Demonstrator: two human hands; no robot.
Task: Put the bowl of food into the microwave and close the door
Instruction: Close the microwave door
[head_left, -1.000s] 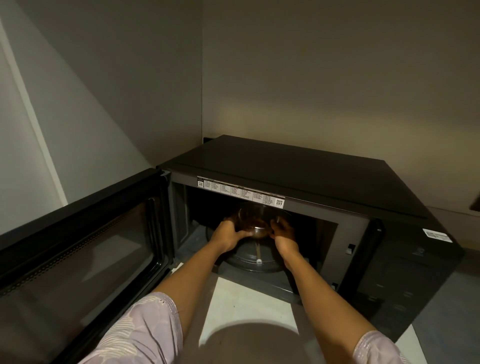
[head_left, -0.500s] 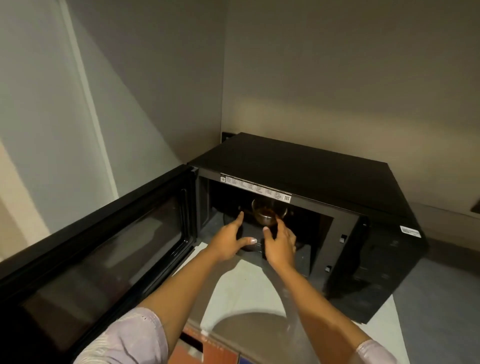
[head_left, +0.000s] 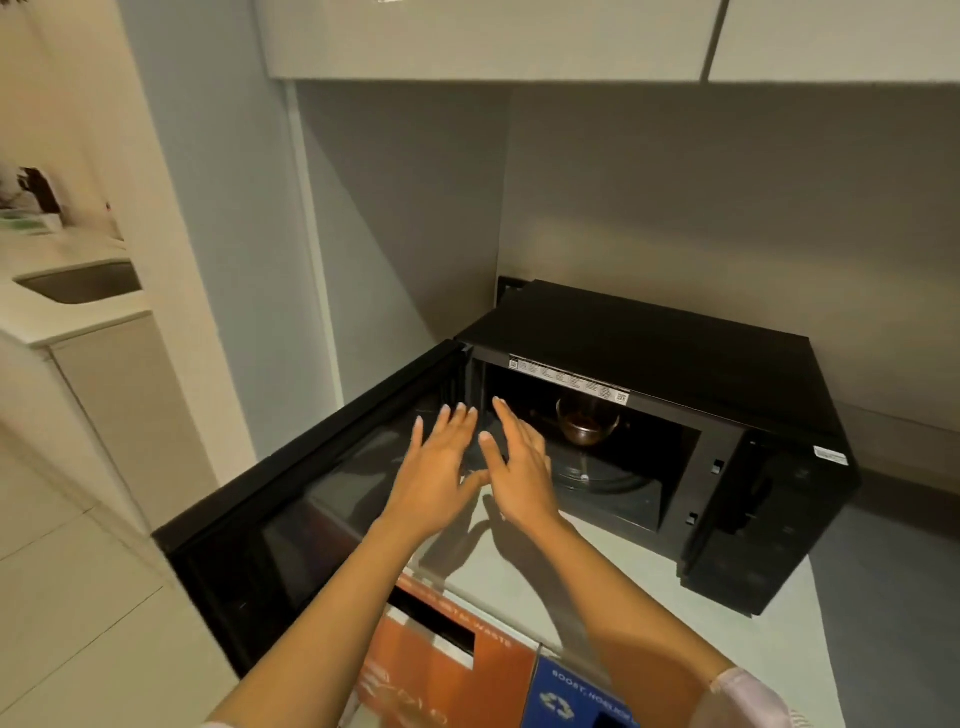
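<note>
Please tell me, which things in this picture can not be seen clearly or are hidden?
- Food in the bowl, head view: the dark microwave cavity shows only a brownish mass.
- Label strip above the cavity: print too small to read.
- Control panel: black on black, buttons unreadable.
- Turntable: its left part is behind the right hand.
- Bin labels: cut off by the bottom edge.
- Door handle: not visible.

Small glass bowl of food (head_left: 586, 425) inside black microwave oven (head_left: 675, 364), on turntable. Door (head_left: 311, 499) swung open left of microwave. Both hands before microwave, outside cavity. Steel sink (head_left: 78, 283) far left.
</note>
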